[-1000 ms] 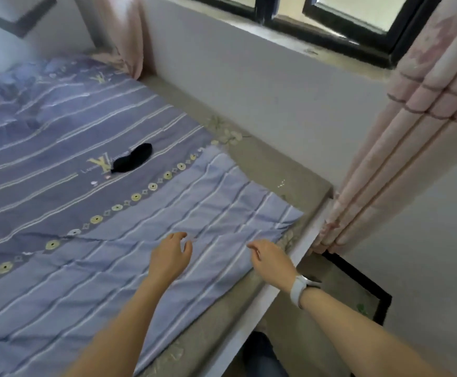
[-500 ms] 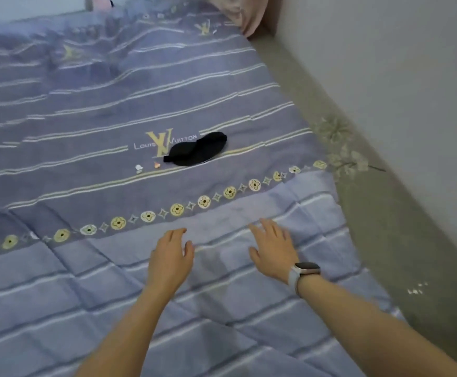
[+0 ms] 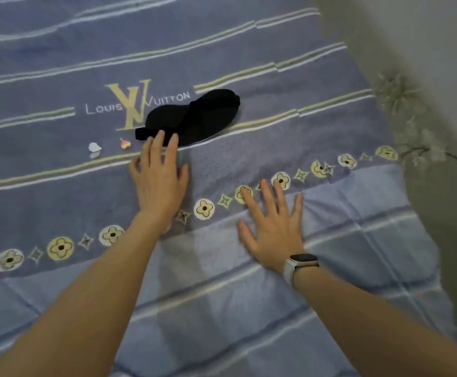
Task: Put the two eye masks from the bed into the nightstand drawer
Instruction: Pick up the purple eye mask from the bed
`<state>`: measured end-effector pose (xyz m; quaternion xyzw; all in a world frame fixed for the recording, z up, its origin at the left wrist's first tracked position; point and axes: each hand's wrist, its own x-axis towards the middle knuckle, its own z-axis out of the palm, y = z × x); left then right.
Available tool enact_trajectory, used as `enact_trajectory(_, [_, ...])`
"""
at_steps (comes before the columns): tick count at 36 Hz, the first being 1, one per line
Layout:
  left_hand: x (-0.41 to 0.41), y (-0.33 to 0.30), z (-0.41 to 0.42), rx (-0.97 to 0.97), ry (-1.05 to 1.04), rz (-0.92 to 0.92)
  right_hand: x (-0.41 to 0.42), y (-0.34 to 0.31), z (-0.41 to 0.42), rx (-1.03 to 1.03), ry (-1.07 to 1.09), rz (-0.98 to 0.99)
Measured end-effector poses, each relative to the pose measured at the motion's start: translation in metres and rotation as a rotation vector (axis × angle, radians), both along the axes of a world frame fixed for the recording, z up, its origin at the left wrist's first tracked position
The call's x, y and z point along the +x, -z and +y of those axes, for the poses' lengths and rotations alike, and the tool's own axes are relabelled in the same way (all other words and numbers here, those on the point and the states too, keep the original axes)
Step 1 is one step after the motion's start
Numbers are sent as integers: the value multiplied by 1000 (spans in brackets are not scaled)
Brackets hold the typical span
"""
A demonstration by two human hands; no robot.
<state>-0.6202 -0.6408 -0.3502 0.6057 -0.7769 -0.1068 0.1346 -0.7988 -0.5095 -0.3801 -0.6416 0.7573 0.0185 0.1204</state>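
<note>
Striped blue bedspread (image 3: 249,308) covers the bed. One black eye mask (image 3: 194,115) lies beside the printed logo (image 3: 132,104). Left hand (image 3: 159,180), fingers spread and empty, reaches its near edge. Right hand (image 3: 273,229) is flat, open, apart. Two small scraps (image 3: 94,148) lie just left; nothing blocks access.

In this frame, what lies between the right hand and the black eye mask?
Only bedspread: plain purple fabric and its row of flower motifs. The right hand rests flat on it, apart from the black eye mask. The head view shows this.
</note>
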Motion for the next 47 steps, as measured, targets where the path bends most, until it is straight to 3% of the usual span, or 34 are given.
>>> enact_trajectory(9, [-21,15,-69,-61,171,-156,0,-1,0,-41,16,-11])
enact_trajectory(17, [-12,-12,1,-146,140,130,-2,1,1,-72,14,-43])
enact_trajectory(23, [14,-50,96,17,-80,526,-3,-4,4,-71,13,-102])
enact_trajectory(25, [25,-63,129,143,-230,669,-3,-12,9,-19,39,-217])
enact_trajectory(29, [45,-92,200,411,-415,905,18,-67,63,-140,205,-835])
enact_trajectory(31, [52,-105,239,520,-461,973,38,-101,108,-175,191,-1037])
enact_trajectory(35, [61,-136,309,625,-436,1088,66,-151,186,26,174,-1341])
enact_trajectory(41, [71,-174,396,648,-398,1086,74,-187,275,125,105,-1145])
enact_trajectory(43, [71,-187,419,580,-401,1037,76,-201,294,67,59,-1027])
enact_trajectory(47, [70,-210,458,392,-490,833,80,-234,326,52,21,-983])
